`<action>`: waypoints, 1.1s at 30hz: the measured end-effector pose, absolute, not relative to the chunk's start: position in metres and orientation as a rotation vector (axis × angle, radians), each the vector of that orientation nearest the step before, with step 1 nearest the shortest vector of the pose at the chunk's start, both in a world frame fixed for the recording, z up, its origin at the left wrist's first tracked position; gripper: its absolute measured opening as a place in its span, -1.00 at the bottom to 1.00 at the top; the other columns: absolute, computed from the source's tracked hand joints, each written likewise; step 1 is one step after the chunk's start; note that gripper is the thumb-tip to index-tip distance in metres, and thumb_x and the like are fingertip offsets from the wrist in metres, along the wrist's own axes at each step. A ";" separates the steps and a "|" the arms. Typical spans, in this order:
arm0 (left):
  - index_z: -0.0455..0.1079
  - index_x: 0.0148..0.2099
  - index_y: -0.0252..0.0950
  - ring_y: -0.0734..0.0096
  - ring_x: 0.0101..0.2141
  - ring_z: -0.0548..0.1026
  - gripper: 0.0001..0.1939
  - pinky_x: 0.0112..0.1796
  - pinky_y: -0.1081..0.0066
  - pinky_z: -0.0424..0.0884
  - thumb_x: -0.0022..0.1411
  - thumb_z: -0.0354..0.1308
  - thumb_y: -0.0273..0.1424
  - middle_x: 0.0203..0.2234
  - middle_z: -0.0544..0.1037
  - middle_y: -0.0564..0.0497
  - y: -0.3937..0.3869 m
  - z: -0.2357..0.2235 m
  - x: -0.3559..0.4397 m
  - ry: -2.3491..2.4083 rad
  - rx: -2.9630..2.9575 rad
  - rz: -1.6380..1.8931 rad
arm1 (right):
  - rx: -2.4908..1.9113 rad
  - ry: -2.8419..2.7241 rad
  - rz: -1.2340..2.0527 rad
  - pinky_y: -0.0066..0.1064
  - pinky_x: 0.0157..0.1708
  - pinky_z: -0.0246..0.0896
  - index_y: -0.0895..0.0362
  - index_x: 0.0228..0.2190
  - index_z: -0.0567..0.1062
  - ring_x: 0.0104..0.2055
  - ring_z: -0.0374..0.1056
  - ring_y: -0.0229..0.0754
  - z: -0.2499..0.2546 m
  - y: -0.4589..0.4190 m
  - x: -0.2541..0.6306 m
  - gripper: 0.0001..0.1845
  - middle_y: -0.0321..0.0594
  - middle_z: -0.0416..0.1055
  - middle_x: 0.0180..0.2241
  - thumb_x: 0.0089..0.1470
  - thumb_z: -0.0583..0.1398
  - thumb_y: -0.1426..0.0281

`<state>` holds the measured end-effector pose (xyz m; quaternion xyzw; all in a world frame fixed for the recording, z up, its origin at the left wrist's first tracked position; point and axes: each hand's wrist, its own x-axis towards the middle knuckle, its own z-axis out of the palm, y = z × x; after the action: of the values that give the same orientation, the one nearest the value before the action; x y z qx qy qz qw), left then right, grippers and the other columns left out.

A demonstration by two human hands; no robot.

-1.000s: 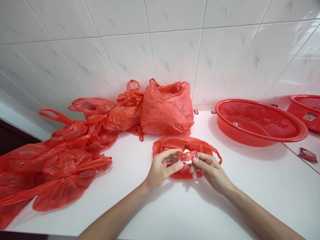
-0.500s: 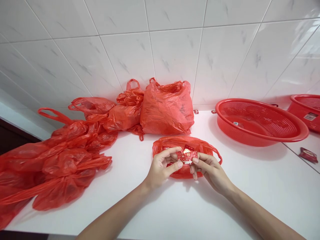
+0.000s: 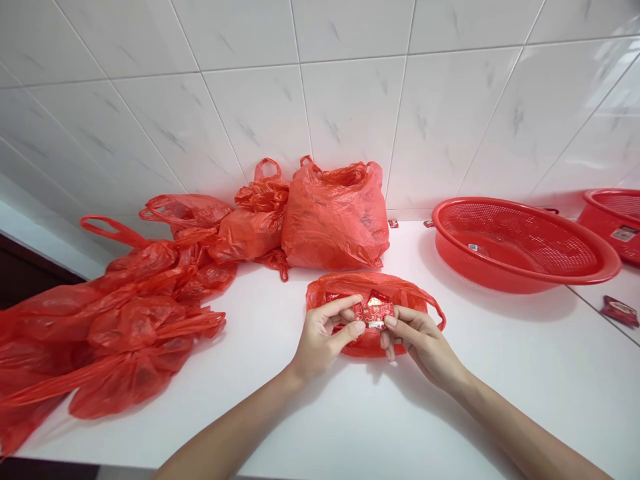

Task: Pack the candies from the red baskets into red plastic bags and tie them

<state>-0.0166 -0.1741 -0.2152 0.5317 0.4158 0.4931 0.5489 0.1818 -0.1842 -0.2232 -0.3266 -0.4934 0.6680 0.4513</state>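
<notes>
Both hands pinch one small red packet (image 3: 374, 313) with gold and white print, held just above an open red plastic bag (image 3: 320, 297) lying on the white counter. My left hand (image 3: 323, 337) grips the packet's left end between thumb and fingers. My right hand (image 3: 417, 340) grips its right end the same way. More red packets show inside the bag under my hands.
A full red bag (image 3: 335, 217) stands against the tiled wall, with a heap of crumpled red bags (image 3: 130, 313) to the left. A red mesh basket (image 3: 520, 243) sits at right, a second basket (image 3: 613, 223) beyond it. A loose packet (image 3: 620, 310) lies far right.
The packet has been pressed slightly shorter between my fingers. Hands stay in the same place above the bag.
</notes>
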 end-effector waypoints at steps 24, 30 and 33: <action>0.64 -0.09 -0.27 0.33 -0.31 0.53 -0.74 -0.19 0.35 0.52 0.15 0.31 -0.38 -0.39 0.59 -0.01 -0.172 -0.216 -0.016 1.048 1.406 1.245 | -0.816 -1.236 1.560 -0.17 -0.07 0.45 0.03 0.01 0.47 -0.26 0.57 -0.12 -0.224 -0.187 0.185 -0.58 -0.21 0.60 -0.34 0.14 0.35 0.23; 0.64 -0.09 -0.28 0.28 -0.25 0.58 -0.75 -0.13 0.32 0.53 0.15 0.31 -0.39 -0.31 0.65 -0.05 -0.173 -0.216 -0.016 1.043 1.442 1.270 | -0.835 -1.229 1.504 -0.15 -0.06 0.47 0.03 -0.01 0.50 -0.27 0.58 -0.11 -0.222 -0.189 0.182 -0.62 -0.23 0.60 -0.36 0.14 0.35 0.24; 0.64 -0.09 -0.29 0.24 -0.22 0.60 -0.73 -0.12 0.31 0.55 0.15 0.32 -0.38 -0.23 0.67 -0.10 -0.172 -0.217 -0.016 1.041 1.443 1.258 | -0.835 -1.226 1.470 -0.14 -0.07 0.48 0.02 -0.04 0.53 -0.28 0.57 -0.11 -0.221 -0.191 0.181 -0.64 -0.24 0.60 -0.36 0.13 0.35 0.24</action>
<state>-0.0157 -0.1723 -0.2172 0.5870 0.4234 0.5116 0.4630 0.1808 -0.1906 -0.2206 -0.3457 -0.5074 0.6085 0.5027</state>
